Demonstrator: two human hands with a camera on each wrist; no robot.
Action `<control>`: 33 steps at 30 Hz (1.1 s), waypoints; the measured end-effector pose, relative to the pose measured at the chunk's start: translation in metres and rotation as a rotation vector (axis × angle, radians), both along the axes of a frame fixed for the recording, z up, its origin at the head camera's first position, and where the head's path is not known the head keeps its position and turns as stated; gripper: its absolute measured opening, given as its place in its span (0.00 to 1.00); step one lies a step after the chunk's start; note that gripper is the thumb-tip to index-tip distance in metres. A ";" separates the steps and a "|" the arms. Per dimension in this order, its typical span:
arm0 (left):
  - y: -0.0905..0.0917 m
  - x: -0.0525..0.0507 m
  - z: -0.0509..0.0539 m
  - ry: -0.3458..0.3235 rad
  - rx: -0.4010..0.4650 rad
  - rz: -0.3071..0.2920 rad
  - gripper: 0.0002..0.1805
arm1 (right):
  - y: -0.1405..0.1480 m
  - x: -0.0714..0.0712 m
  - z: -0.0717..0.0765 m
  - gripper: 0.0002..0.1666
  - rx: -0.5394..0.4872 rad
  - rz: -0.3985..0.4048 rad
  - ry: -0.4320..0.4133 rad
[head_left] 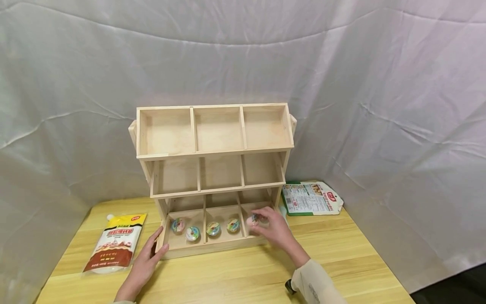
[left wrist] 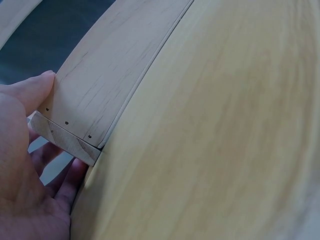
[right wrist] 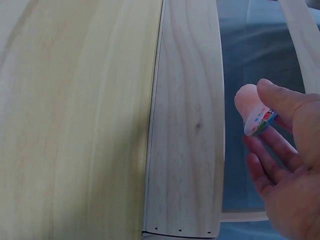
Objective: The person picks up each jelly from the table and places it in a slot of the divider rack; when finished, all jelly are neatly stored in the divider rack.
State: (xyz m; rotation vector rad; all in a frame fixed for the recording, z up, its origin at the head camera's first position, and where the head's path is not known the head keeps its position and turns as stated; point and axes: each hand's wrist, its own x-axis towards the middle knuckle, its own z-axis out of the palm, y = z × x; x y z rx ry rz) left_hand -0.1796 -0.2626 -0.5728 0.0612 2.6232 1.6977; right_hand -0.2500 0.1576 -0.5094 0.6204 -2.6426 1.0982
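Note:
A three-tier wooden rack (head_left: 215,153) with divided compartments stands on the table. At its lower left front corner, my left hand (head_left: 146,261) grips the wood, the thumb on the front board (left wrist: 115,65) and the fingers round the side. My right hand (head_left: 276,228) pinches a small pink jelly cup (right wrist: 252,107) with a colourful printed lid, over the bottom tier's right compartment. Two more jelly cups (head_left: 193,233) sit in the bottom left compartment, and another two jelly cups (head_left: 213,229) in the bottom middle one. The upper two tiers hold nothing.
Left of the rack lies a yellow, white and brown spouted pouch (head_left: 115,245). A green and white printed package (head_left: 313,198) lies behind the rack's right side. Grey cloth (head_left: 243,67) hangs round the back and sides of the wooden table (head_left: 228,278).

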 end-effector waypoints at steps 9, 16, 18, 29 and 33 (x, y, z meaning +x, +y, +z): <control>0.000 0.000 0.000 0.019 0.008 -0.002 0.39 | 0.000 -0.011 -0.009 0.28 0.022 -0.054 0.013; 0.000 0.000 0.001 0.009 0.002 0.001 0.40 | -0.001 -0.016 -0.016 0.28 0.040 -0.053 0.021; 0.000 0.000 0.001 0.010 0.002 0.002 0.40 | -0.002 -0.018 -0.018 0.28 0.045 -0.050 0.018; -0.001 -0.001 0.000 -0.011 -0.007 0.006 0.40 | -0.005 -0.024 -0.026 0.28 0.064 -0.036 -0.047; 0.000 -0.001 0.000 -0.002 0.003 0.004 0.40 | -0.004 -0.025 -0.028 0.27 0.062 -0.034 -0.047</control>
